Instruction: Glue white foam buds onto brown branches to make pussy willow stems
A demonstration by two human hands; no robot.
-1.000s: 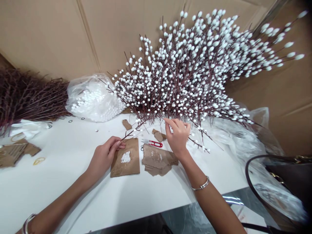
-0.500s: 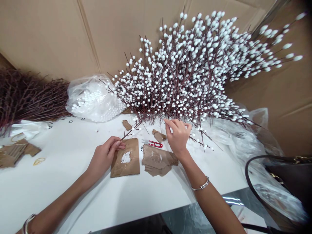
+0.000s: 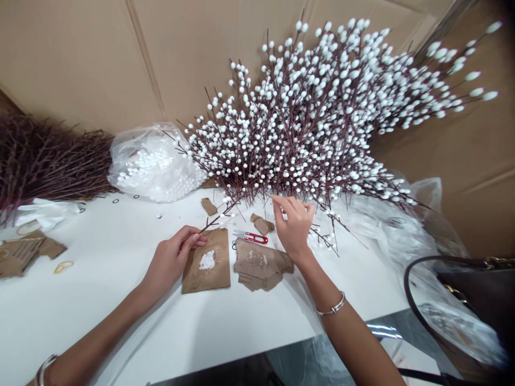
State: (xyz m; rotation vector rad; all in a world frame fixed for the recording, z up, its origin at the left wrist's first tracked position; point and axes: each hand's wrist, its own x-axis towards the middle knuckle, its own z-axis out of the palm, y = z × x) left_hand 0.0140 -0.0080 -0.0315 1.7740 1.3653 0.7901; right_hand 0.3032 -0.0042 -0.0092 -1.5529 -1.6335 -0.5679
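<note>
My left hand [image 3: 177, 257] is closed in a pinch on a thin brown twig [image 3: 213, 222], just above a cardboard square [image 3: 221, 273] bearing a white smear [image 3: 207, 260]. My right hand [image 3: 295, 222] is pinched shut at the foot of the upright branches. From its far side sticks out a twig with white berries [image 3: 328, 236], which it seems to hold; the grip is partly hidden. Between the hands lie red-handled thread snips [image 3: 256, 237] and a torn cardboard piece [image 3: 261, 268].
A dense mass of white-berried branches [image 3: 306, 123] stands at the back. Left of it are a clear bag of white beads [image 3: 156, 166] and bare brown twigs [image 3: 52, 161]. Plastic wrap [image 3: 378, 230] and a dark handbag [image 3: 478, 295] lie at right. Cardboard scraps [image 3: 24, 252] lie left.
The berried twig by my right hand has swung downward at its far end. The left hand's twig has turned and shows more of its length. Both hands stay nearly in place.
</note>
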